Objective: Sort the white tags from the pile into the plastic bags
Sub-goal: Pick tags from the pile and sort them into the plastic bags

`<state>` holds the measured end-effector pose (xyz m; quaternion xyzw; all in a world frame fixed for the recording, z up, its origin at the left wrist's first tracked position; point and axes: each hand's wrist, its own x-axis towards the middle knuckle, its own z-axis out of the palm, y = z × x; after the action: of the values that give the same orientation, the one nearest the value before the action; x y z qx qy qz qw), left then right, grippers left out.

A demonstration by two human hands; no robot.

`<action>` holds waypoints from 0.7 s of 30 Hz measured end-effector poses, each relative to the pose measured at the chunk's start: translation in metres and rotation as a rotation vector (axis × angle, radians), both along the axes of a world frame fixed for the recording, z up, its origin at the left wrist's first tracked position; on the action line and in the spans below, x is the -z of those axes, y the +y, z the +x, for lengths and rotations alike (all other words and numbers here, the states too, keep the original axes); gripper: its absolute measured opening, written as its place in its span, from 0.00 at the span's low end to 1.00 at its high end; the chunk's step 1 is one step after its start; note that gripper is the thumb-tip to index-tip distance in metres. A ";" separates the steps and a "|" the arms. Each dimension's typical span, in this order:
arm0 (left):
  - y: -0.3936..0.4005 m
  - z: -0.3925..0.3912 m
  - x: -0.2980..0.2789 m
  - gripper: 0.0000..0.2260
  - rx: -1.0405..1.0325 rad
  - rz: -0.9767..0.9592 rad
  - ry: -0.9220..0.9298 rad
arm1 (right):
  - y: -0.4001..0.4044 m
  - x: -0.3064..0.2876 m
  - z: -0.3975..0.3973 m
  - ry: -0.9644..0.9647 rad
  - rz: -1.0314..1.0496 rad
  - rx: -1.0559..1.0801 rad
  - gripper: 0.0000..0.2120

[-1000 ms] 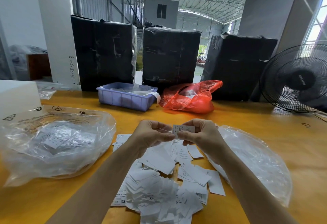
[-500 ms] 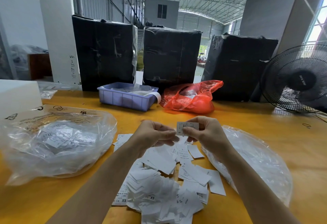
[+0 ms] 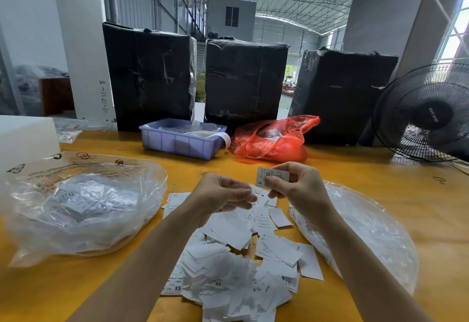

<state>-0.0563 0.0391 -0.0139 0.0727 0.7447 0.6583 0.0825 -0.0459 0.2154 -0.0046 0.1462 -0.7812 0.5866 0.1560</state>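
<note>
The right hand [image 3: 299, 187] pinches one white tag [image 3: 271, 179] between thumb and forefinger, held up over the pile, long axis running left to right, an "S" readable at its left end. The left hand [image 3: 223, 194] hangs just beside it, fingers loosely curled; a scrap of white shows at its fingertips, but I cannot tell if it grips it. Below both wrists the pile of tags [image 3: 236, 265] spreads toward the near edge of the yellow table [image 3: 380, 177], with "XS" and "L" legible. A clear plastic bag [image 3: 83, 210] with tags inside lies toward the left edge, one reading "XL"; a flatter clear bag [image 3: 368, 235] lies right of the pile. Bare tabletop opens beyond the hands. At the far edge sit a purple tray [image 3: 177, 144], a red bag [image 3: 274, 141] and a black fan [image 3: 426, 113].
</note>
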 end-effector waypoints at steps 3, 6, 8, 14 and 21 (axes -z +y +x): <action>0.000 0.000 0.000 0.05 0.000 0.005 0.002 | -0.001 0.002 0.000 0.005 0.061 0.007 0.06; 0.000 0.000 0.000 0.05 -0.004 0.015 0.000 | -0.001 0.004 -0.002 -0.014 0.077 0.003 0.06; 0.001 0.000 0.000 0.05 -0.008 0.015 -0.002 | -0.001 0.005 -0.003 -0.043 0.079 -0.016 0.06; 0.000 0.001 0.000 0.04 -0.017 -0.011 0.012 | 0.000 0.005 -0.003 -0.111 0.077 -0.064 0.06; 0.001 -0.002 0.002 0.06 -0.048 -0.014 0.025 | -0.001 0.006 -0.002 -0.246 0.156 -0.144 0.09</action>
<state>-0.0583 0.0405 -0.0162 0.0625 0.7518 0.6538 0.0581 -0.0482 0.2145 -0.0110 0.1403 -0.8251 0.5473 0.0050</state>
